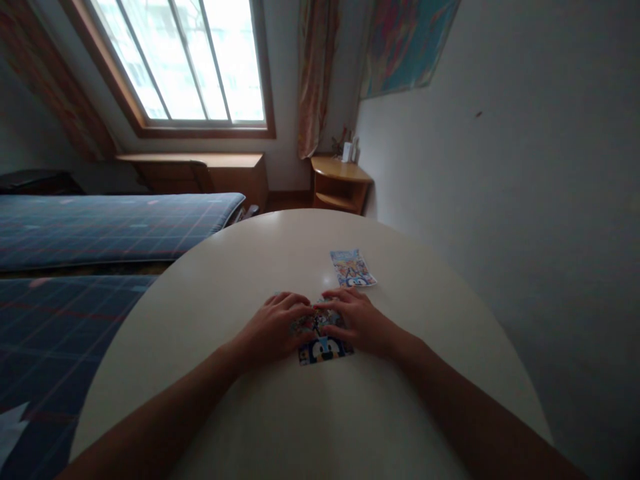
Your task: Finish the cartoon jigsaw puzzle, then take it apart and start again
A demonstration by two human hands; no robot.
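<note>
A colourful cartoon picture [326, 351] with a blue dog-like face at its near edge lies flat on the round white table [270, 253]. I cannot make out whether it is one piece or several. My left hand [276, 328] rests on its left side, fingers stretched toward the middle. Across from it, my right hand [357, 319] covers part of the right side, its fingers spread over the surface. The two hands' fingertips nearly meet near the top edge. Just beyond my right hand lies a paper sheet [353, 268] with a similar print, its lower right corner slightly lifted.
Left of the table stands a bed [115, 230] with a blue checked cover, with white paper [13, 430] at the lower left. A wall [500, 220] runs along the right. A desk [235, 160] and a corner shelf [343, 170] stand beneath and beside the window [185, 60].
</note>
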